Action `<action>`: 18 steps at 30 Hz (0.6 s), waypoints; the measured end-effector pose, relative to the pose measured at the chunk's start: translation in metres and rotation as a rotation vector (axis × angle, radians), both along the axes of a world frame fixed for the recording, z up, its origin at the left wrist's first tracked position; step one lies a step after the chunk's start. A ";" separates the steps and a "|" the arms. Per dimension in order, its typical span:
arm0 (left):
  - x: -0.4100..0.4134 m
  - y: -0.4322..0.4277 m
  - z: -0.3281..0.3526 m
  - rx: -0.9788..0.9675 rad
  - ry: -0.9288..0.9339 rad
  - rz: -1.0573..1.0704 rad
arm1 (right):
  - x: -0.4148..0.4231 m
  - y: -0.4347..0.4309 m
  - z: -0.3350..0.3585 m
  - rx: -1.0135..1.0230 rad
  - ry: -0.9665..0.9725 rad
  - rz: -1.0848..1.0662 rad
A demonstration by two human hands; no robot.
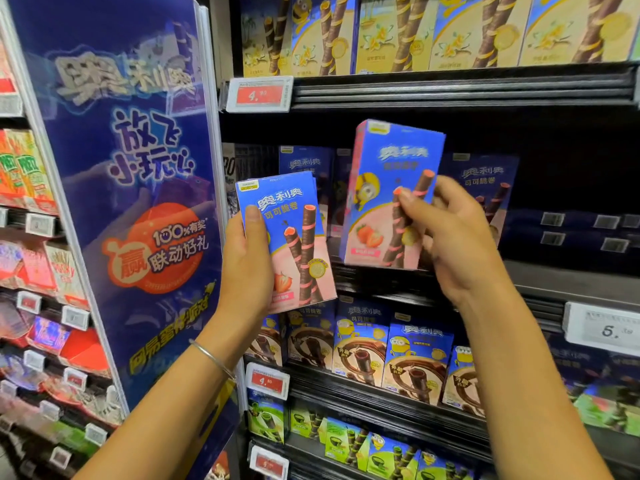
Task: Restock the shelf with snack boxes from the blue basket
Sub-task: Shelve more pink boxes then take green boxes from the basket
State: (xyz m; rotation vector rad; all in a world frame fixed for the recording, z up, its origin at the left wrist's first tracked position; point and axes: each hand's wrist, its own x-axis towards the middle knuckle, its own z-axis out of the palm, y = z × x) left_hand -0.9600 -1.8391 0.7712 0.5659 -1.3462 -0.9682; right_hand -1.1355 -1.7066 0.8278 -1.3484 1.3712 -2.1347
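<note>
My left hand (246, 263) grips a small stack of blue-and-pink strawberry wafer-roll boxes (294, 233), held upright in front of the middle shelf's left end. My right hand (453, 237) holds one more strawberry box (384, 188) by its right edge, thumb on the front, upright just above the front lip of the middle shelf (540, 275). Behind it stand a few like boxes (485, 188) at the back of that shelf. The blue basket is out of view.
Yellow vanilla boxes (450, 32) fill the shelf above; chocolate boxes (415, 358) and green ones (381, 452) fill the shelves below. A blue promotional divider panel (138, 188) juts out at the left. Price tags (259, 93) hang on the shelf edges. The middle shelf's right part is dark.
</note>
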 end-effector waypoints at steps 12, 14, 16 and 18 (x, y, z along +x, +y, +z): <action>0.000 0.009 0.002 -0.004 -0.029 0.006 | -0.019 -0.038 0.006 0.383 0.481 -0.617; 0.001 0.010 0.001 -0.008 -0.036 -0.001 | -0.018 -0.038 0.009 0.422 0.570 -0.637; 0.002 0.009 -0.001 -0.013 -0.042 0.007 | -0.020 -0.036 0.014 0.444 0.653 -0.655; 0.003 0.009 0.000 -0.010 -0.048 0.008 | -0.021 -0.034 0.019 0.468 0.705 -0.667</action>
